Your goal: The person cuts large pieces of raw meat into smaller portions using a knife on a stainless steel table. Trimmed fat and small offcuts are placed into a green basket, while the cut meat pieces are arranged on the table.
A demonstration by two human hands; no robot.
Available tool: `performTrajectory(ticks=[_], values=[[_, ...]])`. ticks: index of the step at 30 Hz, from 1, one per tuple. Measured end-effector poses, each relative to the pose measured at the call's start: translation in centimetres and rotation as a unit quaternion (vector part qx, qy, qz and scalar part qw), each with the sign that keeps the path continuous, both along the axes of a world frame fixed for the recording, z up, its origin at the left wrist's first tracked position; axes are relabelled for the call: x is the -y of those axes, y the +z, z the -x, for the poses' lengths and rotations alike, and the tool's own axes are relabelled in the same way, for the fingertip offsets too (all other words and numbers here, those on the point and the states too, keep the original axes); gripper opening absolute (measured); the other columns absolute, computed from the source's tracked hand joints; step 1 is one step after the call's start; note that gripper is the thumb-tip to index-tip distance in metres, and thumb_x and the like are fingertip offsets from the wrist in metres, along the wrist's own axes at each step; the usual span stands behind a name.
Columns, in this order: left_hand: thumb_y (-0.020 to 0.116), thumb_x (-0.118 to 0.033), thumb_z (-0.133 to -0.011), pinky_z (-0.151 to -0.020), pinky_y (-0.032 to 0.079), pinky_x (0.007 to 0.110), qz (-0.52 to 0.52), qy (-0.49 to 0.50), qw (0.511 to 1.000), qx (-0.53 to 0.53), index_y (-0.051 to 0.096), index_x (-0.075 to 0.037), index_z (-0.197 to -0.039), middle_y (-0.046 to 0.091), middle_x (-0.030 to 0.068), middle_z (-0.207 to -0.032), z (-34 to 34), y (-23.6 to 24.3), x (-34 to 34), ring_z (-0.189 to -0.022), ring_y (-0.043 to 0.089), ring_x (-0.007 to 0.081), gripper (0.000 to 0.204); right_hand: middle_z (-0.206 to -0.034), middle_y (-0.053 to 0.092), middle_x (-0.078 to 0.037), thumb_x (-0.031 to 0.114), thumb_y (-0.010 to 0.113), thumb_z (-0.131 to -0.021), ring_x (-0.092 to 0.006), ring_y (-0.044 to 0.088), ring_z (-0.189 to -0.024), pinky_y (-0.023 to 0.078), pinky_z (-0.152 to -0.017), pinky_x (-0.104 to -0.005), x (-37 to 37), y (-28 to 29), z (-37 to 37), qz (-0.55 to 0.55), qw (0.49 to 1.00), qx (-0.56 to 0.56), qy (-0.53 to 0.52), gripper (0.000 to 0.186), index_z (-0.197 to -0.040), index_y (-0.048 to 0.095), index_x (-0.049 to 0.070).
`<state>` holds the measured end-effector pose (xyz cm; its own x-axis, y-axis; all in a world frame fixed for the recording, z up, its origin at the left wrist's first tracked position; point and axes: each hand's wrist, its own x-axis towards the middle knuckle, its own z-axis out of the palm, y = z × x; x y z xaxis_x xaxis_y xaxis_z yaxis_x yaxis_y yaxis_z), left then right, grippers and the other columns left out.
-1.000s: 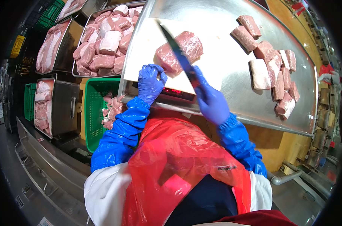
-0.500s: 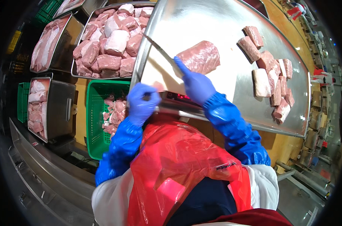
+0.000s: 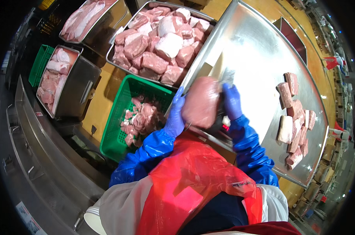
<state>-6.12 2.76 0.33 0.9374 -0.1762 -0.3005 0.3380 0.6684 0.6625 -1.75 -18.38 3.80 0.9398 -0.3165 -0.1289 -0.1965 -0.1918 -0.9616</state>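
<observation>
A large pink piece of meat (image 3: 201, 102), blurred, is lifted over the near left part of the white board (image 3: 251, 109) on the steel work tray (image 3: 314, 149). My blue-gloved left hand (image 3: 173, 113) grips its left side with closed fingers. My right hand (image 3: 233, 102), also gloved, is closed on the knife at the right of the meat, its blurred blade (image 3: 227, 75) pointing away from me. A small red-lit display (image 3: 226, 127) shows beside the meat. Several trimmed pieces (image 3: 285, 130) lie on the right of the work tray.
A heaped tray of meat cuts (image 3: 154, 47) stands behind left. A green basket (image 3: 113, 145) holds trimmings. Steel containers of meat (image 3: 54, 80) (image 3: 81, 19) stand farther left, near another green crate (image 3: 40, 64). People in red and white (image 3: 334, 62) stand at the far right.
The meat has left its flat place on the board and moved left and nearer me, between both hands. The knife and right hand have shifted right of it. The whole view has turned.
</observation>
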Motion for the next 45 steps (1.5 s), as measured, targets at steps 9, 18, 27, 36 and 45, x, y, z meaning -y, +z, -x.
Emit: performTrajectory(ticks=[9, 18, 27, 36, 45], values=[[0.037, -0.054, -0.104, -0.104, 0.047, 0.041, -0.045, 0.097, 0.994, -0.020, 0.054, -0.011, -0.141, 0.059, 0.0048, -0.140, -19.3, -8.7, -14.3, -0.121, 0.060, 0.0249, 0.060, -0.117, 0.066, -0.016, 0.022, 0.047, -0.106, -0.0267, 0.066, -0.109, 0.059, -0.088, -0.0439, 2.5, 9.1, 5.5, -0.141, 0.989, -0.009, 0.030, 0.031, -0.124, 0.057, -0.002], [0.061, -0.014, -0.097, -0.068, 0.050, 0.032, -0.459, 0.226, 0.814, 0.274, 0.066, -0.003, -0.100, 0.064, 0.0034, -0.090, -29.5, -11.4, -14.8, -0.081, 0.057, 0.0145, 0.013, -0.107, 0.064, -0.013, 0.028, 0.049, -0.105, -0.0255, 0.068, -0.094, 0.061, -0.066, -0.0405, 14.7, 4.5, 20.5, -0.148, 0.965, 0.006, -0.215, 0.029, -0.120, 0.053, 0.003], [0.073, -0.036, -0.087, -0.103, 0.045, 0.043, -0.361, -0.425, 0.495, 0.666, 0.062, -0.012, -0.129, 0.060, 0.0155, -0.128, -1.3, 9.7, 31.6, -0.120, 0.056, 0.0340, 0.050, -0.089, 0.060, -0.005, 0.024, 0.055, -0.103, -0.0174, 0.066, -0.067, 0.057, -0.051, -0.0299, 23.3, -0.9, 34.9, -0.201, 0.878, 0.018, -0.435, 0.020, -0.113, 0.054, 0.007], [0.084, -0.040, -0.057, -0.107, 0.036, 0.058, -0.369, -0.254, 0.173, 0.877, 0.040, -0.004, -0.148, 0.047, 0.0245, -0.142, 2.8, -3.4, 67.1, -0.131, 0.046, 0.0434, 0.107, -0.092, 0.063, -0.008, 0.028, 0.055, -0.103, -0.0198, 0.068, -0.074, 0.060, -0.056, -0.0320, 24.2, -2.8, 41.9, -0.193, 0.843, 0.014, -0.502, 0.028, -0.118, 0.054, 0.005], [0.071, -0.041, -0.081, -0.088, 0.053, 0.037, -0.285, -0.697, 0.429, 0.499, 0.064, -0.003, -0.122, 0.069, 0.0173, -0.106, 7.9, -0.5, 60.0, -0.099, 0.069, 0.0270, 0.056, -0.143, 0.049, -0.019, 0.033, 0.052, -0.104, -0.0343, 0.053, -0.130, 0.059, -0.090, -0.0532, 33.3, -7.7, 40.5, -0.349, 0.805, 0.113, -0.466, 0.039, -0.131, 0.047, 0.005]])
